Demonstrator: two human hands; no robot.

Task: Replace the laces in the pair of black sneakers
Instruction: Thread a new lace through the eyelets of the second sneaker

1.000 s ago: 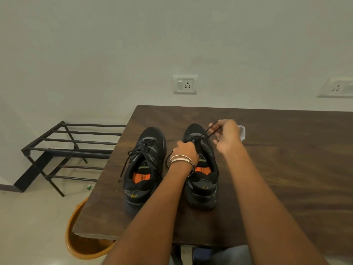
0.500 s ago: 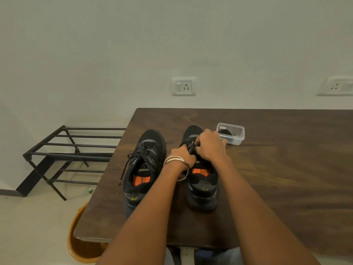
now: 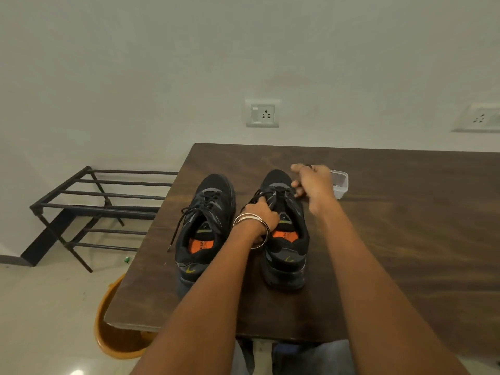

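Two black sneakers with orange insoles stand side by side on the dark wooden table [image 3: 405, 239], toes pointing away from me. The left sneaker [image 3: 201, 234] is laced, and one lace end trails over the table's left edge. My left hand [image 3: 261, 215], with metal bangles at the wrist, grips the tongue and lace of the right sneaker [image 3: 288, 253]. My right hand [image 3: 311, 181] is raised over that shoe's toe, pinching a black lace [image 3: 276, 191] that runs back to the eyelets.
A small clear plastic box [image 3: 341, 183] sits just behind my right hand. A black metal rack [image 3: 94, 207] stands on the floor to the left. An orange bucket [image 3: 113, 334] sits under the table's near left corner. Wall sockets [image 3: 262, 113] are behind.
My right hand has lifted off the right sneaker's tongue and moved forward and right, drawing the lace out. My left hand has stayed on the shoe's tongue.
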